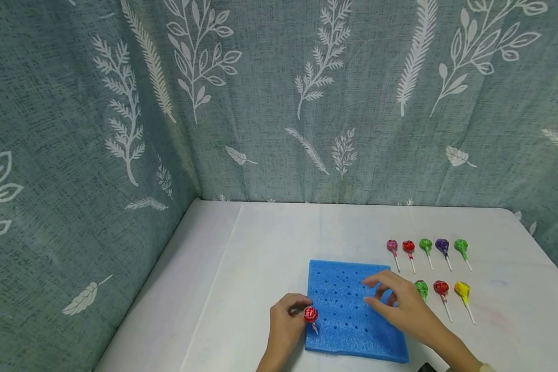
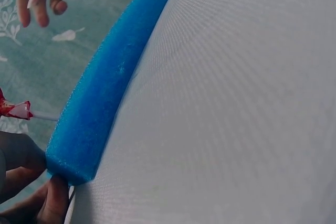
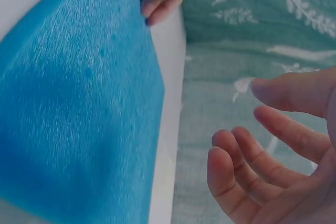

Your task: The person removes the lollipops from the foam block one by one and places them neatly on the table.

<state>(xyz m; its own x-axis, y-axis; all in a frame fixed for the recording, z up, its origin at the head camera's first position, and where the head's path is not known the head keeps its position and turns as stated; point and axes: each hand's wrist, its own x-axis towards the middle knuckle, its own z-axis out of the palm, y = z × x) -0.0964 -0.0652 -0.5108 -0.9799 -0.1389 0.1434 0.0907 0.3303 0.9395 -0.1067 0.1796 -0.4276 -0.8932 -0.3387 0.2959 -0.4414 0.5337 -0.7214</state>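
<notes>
A blue foam board [image 1: 339, 336] with rows of small holes lies on the table. One red lollipop [image 1: 310, 313] stands in it near the left edge, its white stick entering the foam in the left wrist view. Beside that lollipop, my left hand [image 1: 285, 323] grips the board's edge; fingers [image 2: 23, 156] sit against the foam's end in the left wrist view. Over the board's right part hovers my right hand [image 1: 395, 302], fingers bent and apart, with nothing between them. It partly covers a green lollipop [image 1: 421, 287] lying behind it.
Right of the board, wrapped lollipops lie in two rows, among them a purple one [image 1: 442, 246], a red one [image 1: 441, 288] and a yellow one [image 1: 462, 290]. A black object [image 1: 427, 367] shows at the bottom edge. Leaf-patterned green curtains [image 1: 269, 103] border the white table [image 1: 256, 232].
</notes>
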